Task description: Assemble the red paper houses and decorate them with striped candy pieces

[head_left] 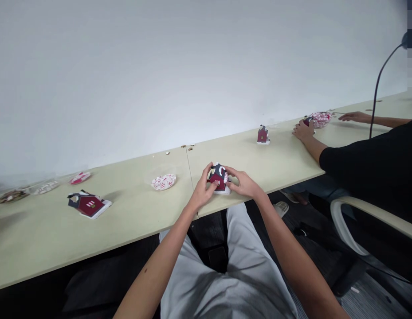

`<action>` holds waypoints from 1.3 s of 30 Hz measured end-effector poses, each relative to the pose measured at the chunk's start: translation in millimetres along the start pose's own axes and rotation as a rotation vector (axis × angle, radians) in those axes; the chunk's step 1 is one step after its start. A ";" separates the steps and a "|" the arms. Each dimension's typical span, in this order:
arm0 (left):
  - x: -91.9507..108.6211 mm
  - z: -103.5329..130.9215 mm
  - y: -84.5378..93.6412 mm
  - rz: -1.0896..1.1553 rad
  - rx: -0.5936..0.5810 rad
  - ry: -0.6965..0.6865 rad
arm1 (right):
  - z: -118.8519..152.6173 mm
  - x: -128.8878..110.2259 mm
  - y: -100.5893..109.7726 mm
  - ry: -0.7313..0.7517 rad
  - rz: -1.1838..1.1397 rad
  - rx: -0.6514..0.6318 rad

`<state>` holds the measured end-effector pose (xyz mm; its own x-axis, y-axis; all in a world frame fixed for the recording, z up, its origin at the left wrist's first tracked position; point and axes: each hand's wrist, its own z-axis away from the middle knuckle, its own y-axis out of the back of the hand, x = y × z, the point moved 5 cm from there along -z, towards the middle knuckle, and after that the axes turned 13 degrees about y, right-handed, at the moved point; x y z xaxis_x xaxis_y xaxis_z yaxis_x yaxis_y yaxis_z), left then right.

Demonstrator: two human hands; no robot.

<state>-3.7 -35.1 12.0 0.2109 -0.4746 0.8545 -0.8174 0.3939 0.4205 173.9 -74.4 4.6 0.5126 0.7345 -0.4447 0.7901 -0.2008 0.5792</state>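
Observation:
Between my two hands stands a small dark-red toy house [220,186] with a dark roof and white trim, near the table's front edge. My left hand [203,188] is closed on its left side, the thumb on the front wall. My right hand [243,182] grips its right side, fingers by the roof and thumb low on the wall. Parts of the house are covered by my fingers. Left of my hands lies a clear bag of red-and-white striped pieces [163,181].
On the long table [135,217], a second toy house [91,204] leans at left and a third house [263,135] stands at right. Several small bags lie far left. Beside me a co-worker's hand [304,130] holds another house. Small scraps [190,148] lie along the wall.

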 end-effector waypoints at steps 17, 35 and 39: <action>10.8 4.3 -4.7 0.013 -0.064 0.044 | -1.3 -2.0 0.6 0.011 -0.019 -0.008; 11.5 3.4 3.4 -0.188 0.125 -0.056 | -1.2 -8.9 4.3 0.021 -0.048 0.005; 23.1 21.0 13.9 -0.378 0.210 -0.172 | 1.2 -8.5 4.8 -0.030 -0.096 0.029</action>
<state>-21.5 -57.1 31.2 0.4370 -0.6852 0.5827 -0.7948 0.0090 0.6067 173.7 -82.3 10.3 0.4432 0.7318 -0.5177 0.8454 -0.1491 0.5129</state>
